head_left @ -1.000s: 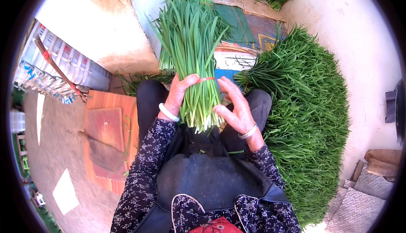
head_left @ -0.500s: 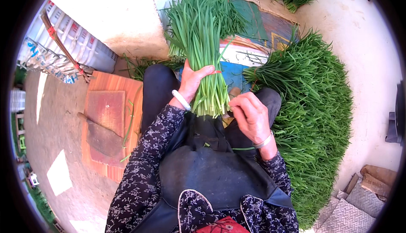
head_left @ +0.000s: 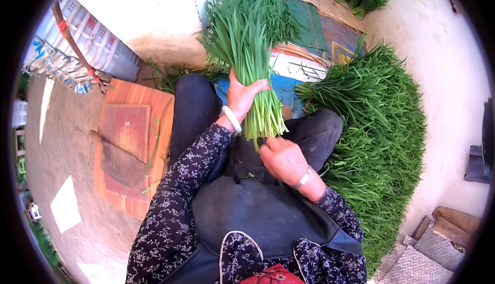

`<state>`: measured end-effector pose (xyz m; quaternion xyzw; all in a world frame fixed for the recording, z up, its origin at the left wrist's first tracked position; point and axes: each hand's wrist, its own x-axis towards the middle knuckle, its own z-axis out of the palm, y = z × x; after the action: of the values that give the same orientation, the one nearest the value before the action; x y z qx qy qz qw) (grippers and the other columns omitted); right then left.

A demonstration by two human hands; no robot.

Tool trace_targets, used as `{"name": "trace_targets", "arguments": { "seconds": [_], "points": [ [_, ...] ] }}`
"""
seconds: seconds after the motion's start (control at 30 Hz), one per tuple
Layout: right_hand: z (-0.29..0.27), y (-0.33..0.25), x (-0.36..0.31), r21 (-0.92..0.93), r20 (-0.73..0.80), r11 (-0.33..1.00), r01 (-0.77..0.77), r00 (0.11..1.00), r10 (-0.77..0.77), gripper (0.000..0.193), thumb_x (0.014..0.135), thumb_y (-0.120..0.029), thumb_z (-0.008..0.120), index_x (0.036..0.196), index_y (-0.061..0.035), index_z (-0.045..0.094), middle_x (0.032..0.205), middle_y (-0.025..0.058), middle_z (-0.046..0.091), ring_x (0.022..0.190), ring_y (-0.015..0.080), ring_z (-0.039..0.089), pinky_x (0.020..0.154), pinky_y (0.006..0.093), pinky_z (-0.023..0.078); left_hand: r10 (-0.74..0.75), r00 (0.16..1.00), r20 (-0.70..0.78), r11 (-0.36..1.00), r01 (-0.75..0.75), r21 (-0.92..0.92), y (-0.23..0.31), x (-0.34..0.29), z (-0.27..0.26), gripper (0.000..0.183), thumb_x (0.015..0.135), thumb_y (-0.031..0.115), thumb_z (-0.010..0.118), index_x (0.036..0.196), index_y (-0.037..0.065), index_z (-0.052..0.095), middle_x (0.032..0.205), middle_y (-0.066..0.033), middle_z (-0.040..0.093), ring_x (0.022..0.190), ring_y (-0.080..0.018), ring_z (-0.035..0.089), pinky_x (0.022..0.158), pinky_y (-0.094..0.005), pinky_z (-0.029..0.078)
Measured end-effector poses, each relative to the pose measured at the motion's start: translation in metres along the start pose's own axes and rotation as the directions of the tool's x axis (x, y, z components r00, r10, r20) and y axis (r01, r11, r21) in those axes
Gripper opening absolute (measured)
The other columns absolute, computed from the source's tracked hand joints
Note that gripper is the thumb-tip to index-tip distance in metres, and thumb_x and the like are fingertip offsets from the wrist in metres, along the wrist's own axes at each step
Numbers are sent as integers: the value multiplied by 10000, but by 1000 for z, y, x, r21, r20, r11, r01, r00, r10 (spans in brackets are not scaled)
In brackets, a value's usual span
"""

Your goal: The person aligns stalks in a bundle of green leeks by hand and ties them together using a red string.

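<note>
My left hand (head_left: 243, 98) is wrapped around a bunch of garlic chives (head_left: 242, 42), held over my lap with the leaves pointing away and the pale stalk ends toward me. A red band (head_left: 266, 88) circles the bunch beside my thumb. At the lower stalk ends, my right hand (head_left: 284, 161) is closed in a pinch around a chive stalk (head_left: 256, 144) that hangs below the others; its fingertips are partly hidden. Beyond the held bunch lie more banded chive bunches (head_left: 278, 16), partly covered by its leaves.
A big heap of chives (head_left: 376, 150) lies on my right, with a banded bunch (head_left: 322, 93) on its near-left edge. To my left, a cleaver (head_left: 121, 165) rests on a reddish board (head_left: 124, 124) atop a wooden stand (head_left: 162, 109). White crates (head_left: 98, 42) stand far left.
My right hand has moved left and toward me, from beside the stalks to just under their ends. The bunch has shifted slightly right at its stalk end, still in my left hand.
</note>
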<state>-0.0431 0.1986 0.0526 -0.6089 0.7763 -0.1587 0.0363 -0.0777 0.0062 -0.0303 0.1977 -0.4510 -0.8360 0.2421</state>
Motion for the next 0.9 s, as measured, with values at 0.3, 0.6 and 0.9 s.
{"name": "trace_targets", "arguments": {
  "seconds": [0.3,0.6,0.9],
  "points": [
    [-16,6,-63,90,515,982,-167,852,98,72,742,-148,644,759,-84,615,755,106,592,698,306,645,596,432,517,21,999,-33,999,-22,-31,-8,18,-5,656,782,-67,683,1334,-20,332,1125,-152,606,893,-252,677,759,-384,624],
    [10,10,-69,-213,867,957,-199,412,279,221,864,-164,560,919,-102,765,926,120,741,907,298,718,711,425,571,-34,994,100,933,68,-355,82,95,46,266,831,10,685,1075,-43,593,936,-149,694,804,-278,712,713,-397,613],
    [38,46,-27,-215,728,965,-150,634,261,232,804,-318,635,818,-116,749,791,127,719,765,318,705,666,422,554,142,865,481,874,118,-472,179,122,92,492,999,416,460,1181,-12,621,1076,-137,699,963,-245,685,914,-375,545]
  ]
}}
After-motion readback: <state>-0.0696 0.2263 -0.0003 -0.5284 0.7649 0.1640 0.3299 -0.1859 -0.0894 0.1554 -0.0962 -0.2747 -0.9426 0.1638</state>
